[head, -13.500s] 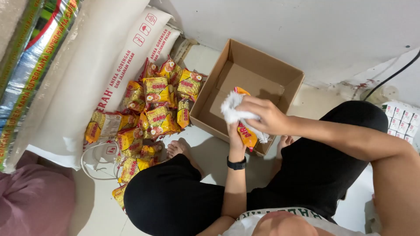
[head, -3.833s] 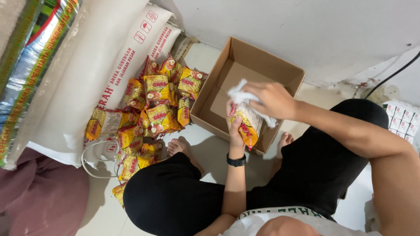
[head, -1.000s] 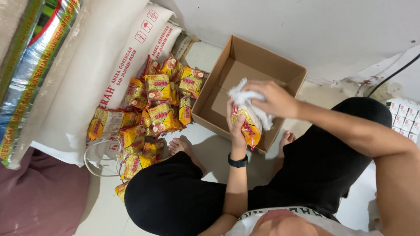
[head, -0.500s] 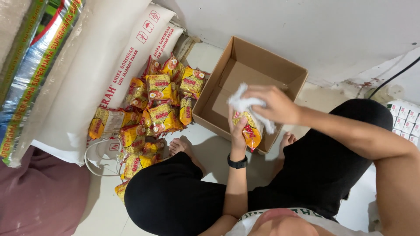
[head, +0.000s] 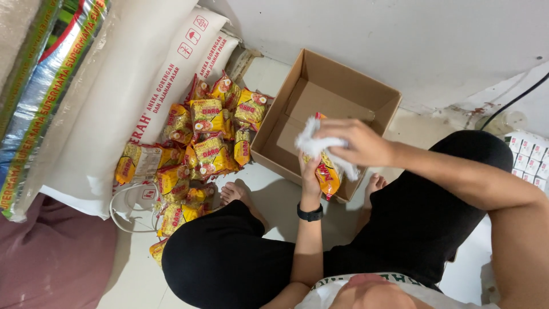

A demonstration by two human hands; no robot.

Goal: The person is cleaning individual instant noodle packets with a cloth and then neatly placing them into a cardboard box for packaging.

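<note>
The left hand [head: 311, 171] grips a yellow-and-red snack packet [head: 327, 174] from below, fingers pressed together around its lower edge, holding it upright over the near wall of the open cardboard box [head: 366, 97]. The right hand [head: 357, 143] is closed on a crumpled white cloth [head: 311, 140] and presses it against the top of the packet; the underside grip steadies the packet against that pressure. The box stands just in front of the person's knees, within arm's reach, flaps open and its visible interior bare. A heap of matching packets [head: 200, 146] lies left of the box, resting against large white sacks [head: 131, 103], near the left knee. The surface is a pale tiled floor [head: 269, 189]; the person sits on it barefoot. A white wall [head: 400, 40] rises behind the box, and a dark cable [head: 514, 100] runs along it at right.
</note>
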